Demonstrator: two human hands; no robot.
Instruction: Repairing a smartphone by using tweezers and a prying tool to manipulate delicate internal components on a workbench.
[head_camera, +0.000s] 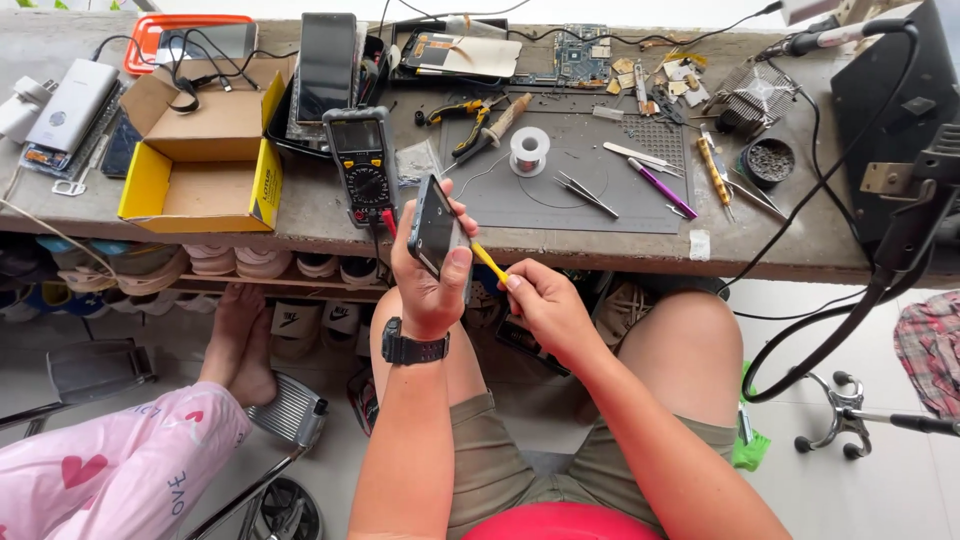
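My left hand (432, 282) grips a dark phone (436, 232) held on edge, tilted up in front of the bench edge. A black watch sits on that wrist. My right hand (545, 308) pinches a thin yellow tool (489, 262), and its tip meets the phone's lower side. Both hands hover above my knees, just below the workbench front edge (600, 262).
On the grey work mat (560, 205) lie tweezers (585, 192), a solder spool (529, 150) and a purple tool (662, 187). A multimeter (362, 162), an open yellow-and-brown cardboard box (205, 150), several phones and a circuit board crowd the bench. Another person's pink-trousered leg (120, 465) is at the left.
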